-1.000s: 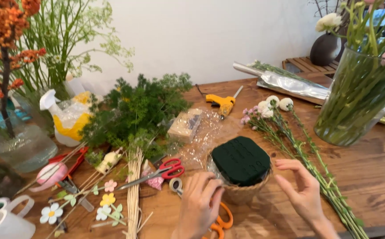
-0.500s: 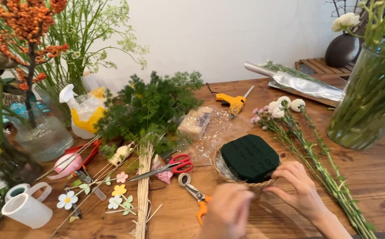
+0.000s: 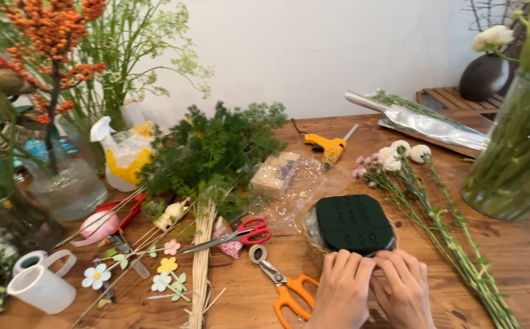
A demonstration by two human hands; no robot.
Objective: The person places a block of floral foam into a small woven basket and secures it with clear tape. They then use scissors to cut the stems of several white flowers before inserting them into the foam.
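Wooden table (image 3: 521, 256) strewn with scissors (image 3: 283, 283)

A long silvery foil wrap (image 3: 432, 125) lies at the far right of my worktop (image 3: 521, 256), green stems poking out of its left end. Nearer the middle, a small tan block sits in a clear wrapper (image 3: 274, 175), and crinkled clear cellophane (image 3: 314, 189) spreads flat just beside it. I see no labels, signs or screens here.
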